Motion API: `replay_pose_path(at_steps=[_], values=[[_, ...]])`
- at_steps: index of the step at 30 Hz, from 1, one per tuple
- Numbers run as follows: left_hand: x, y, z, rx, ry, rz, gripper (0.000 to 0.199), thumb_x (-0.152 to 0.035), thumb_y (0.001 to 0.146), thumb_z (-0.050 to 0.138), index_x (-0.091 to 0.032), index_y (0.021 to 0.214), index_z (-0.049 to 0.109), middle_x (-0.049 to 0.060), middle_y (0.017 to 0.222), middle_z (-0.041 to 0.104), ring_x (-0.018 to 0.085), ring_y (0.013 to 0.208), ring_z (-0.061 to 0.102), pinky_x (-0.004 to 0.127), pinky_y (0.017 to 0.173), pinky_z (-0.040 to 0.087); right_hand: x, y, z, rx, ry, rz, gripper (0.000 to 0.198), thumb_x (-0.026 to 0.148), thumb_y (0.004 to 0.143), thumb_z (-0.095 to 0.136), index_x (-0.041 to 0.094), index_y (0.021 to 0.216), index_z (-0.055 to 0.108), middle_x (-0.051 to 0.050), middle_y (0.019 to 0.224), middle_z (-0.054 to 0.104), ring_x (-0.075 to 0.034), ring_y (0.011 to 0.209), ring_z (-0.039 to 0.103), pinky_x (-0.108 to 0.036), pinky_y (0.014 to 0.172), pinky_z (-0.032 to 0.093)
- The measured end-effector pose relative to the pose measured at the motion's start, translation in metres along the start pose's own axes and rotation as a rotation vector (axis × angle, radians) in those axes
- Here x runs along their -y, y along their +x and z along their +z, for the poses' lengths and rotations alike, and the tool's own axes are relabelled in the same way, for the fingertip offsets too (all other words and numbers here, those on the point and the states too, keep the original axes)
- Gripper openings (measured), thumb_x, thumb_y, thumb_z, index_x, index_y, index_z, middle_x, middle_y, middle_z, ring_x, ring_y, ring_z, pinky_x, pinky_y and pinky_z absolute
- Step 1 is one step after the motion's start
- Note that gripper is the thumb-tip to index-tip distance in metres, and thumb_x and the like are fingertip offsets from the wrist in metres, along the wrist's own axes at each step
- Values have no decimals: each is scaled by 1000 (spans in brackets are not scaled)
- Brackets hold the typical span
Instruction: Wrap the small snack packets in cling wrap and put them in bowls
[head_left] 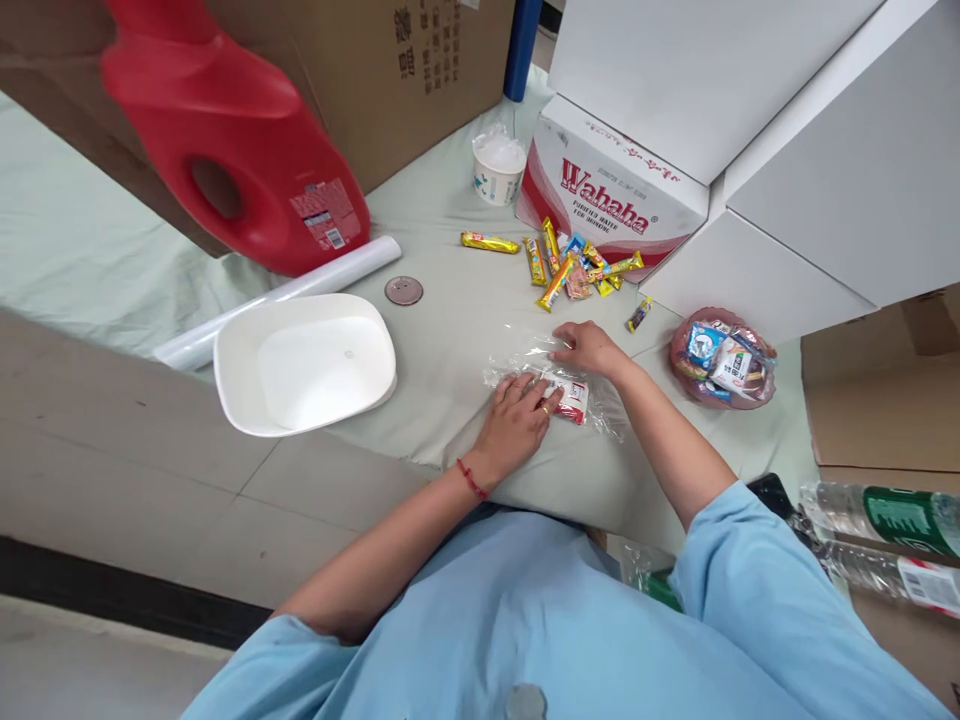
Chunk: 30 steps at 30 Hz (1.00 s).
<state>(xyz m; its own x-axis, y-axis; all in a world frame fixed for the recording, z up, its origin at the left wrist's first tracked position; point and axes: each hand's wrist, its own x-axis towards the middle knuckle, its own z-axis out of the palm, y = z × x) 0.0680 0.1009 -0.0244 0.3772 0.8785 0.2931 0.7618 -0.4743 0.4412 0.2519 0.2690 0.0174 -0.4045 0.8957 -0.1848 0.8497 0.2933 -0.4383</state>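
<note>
My left hand (520, 418) lies flat with fingers spread over a small red-and-white packet (574, 399), pressing it from the left. Under and around the packet spreads a clear plastic bag (602, 410). My right hand (590, 350) is just above the packet, its thumb and fingers curled together on the bag's far side. Part of the packet is hidden under my left fingers. Beyond my hands lies a loose pile of yellow-wrapped snack sticks (556, 284), with one stick (489, 242) apart on the left. A small wrapped piece (639, 315) lies right of the pile.
A white plastic tub (300, 365) stands left, near a clear film roll (352, 268) and a big red jug (247, 150). A round brown lid (403, 290) lies between. Right is a pink bowl (679, 365) of packets; behind, a paper cup (496, 185) and Wahaha carton (615, 190).
</note>
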Motion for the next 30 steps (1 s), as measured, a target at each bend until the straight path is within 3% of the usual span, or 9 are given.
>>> replay_pose_path(at_steps=[3, 5, 8, 13, 18, 21, 24, 27, 30], values=[[-3, 0, -3, 33, -10, -41, 49, -24, 106, 46, -36, 152, 60, 7, 151, 66, 33, 139, 54, 55, 112, 43, 10, -12, -10, 72, 133, -25, 18, 33, 86, 73, 17, 93, 78, 4, 66, 61, -15, 64, 54, -26, 64, 41], [-4, -1, -3, 59, -23, -55, 50, -24, 106, 45, -36, 152, 60, 8, 153, 64, 33, 130, 58, 55, 103, 47, 19, -30, -17, 20, 150, -100, 17, 32, 90, 68, 18, 95, 78, 5, 66, 58, -14, 61, 50, -26, 62, 39], [-5, -1, -3, 76, -25, -53, 48, -23, 107, 43, -35, 149, 64, 7, 154, 63, 32, 119, 61, 54, 96, 48, 31, -64, -16, -47, 57, -235, 19, 27, 96, 62, 20, 101, 79, 0, 80, 63, -15, 68, 56, -27, 67, 42], [1, 1, -1, 92, -50, -100, 37, -25, 105, 48, -26, 131, 74, 10, 146, 69, 33, 118, 63, 54, 95, 49, 34, -110, 25, -35, -115, -266, 33, 21, 104, 54, 25, 126, 77, -6, 93, 64, -20, 85, 62, -28, 74, 48], [21, 0, -6, 31, -406, -80, 36, -14, 96, 49, -24, 116, 77, 7, 132, 77, 26, 122, 67, 48, 107, 53, 34, -131, 64, -179, -153, -229, 46, 29, 108, 51, 25, 153, 61, -11, 104, 65, -28, 97, 57, -40, 88, 54], [33, -5, -15, -240, -508, -314, 30, -17, 98, 45, -25, 100, 74, 5, 116, 79, 22, 115, 70, 45, 108, 54, 41, -138, 72, -198, -173, -221, 51, 34, 107, 58, 24, 157, 58, -14, 112, 65, -31, 103, 54, -48, 96, 52], [38, -7, -21, -494, -352, -578, 25, -26, 102, 44, -23, 105, 69, 8, 114, 76, 25, 118, 67, 49, 112, 50, 48, -141, 73, -182, -187, -190, 50, 35, 106, 60, 27, 156, 59, -13, 111, 64, -31, 103, 52, -47, 94, 50], [38, -1, -18, -461, -207, -660, 32, -40, 102, 52, -20, 125, 63, 16, 141, 65, 32, 143, 51, 57, 125, 37, 53, -140, 71, -172, -194, -151, 46, 35, 107, 60, 30, 153, 63, -12, 109, 62, -30, 102, 51, -44, 92, 49], [33, 8, -11, -325, -173, -661, 42, -44, 89, 72, -17, 120, 64, 22, 152, 55, 42, 156, 34, 64, 128, 29, 56, -138, 68, -150, -199, -128, 46, 35, 107, 61, 29, 152, 63, -12, 110, 61, -29, 104, 51, -44, 93, 49]])
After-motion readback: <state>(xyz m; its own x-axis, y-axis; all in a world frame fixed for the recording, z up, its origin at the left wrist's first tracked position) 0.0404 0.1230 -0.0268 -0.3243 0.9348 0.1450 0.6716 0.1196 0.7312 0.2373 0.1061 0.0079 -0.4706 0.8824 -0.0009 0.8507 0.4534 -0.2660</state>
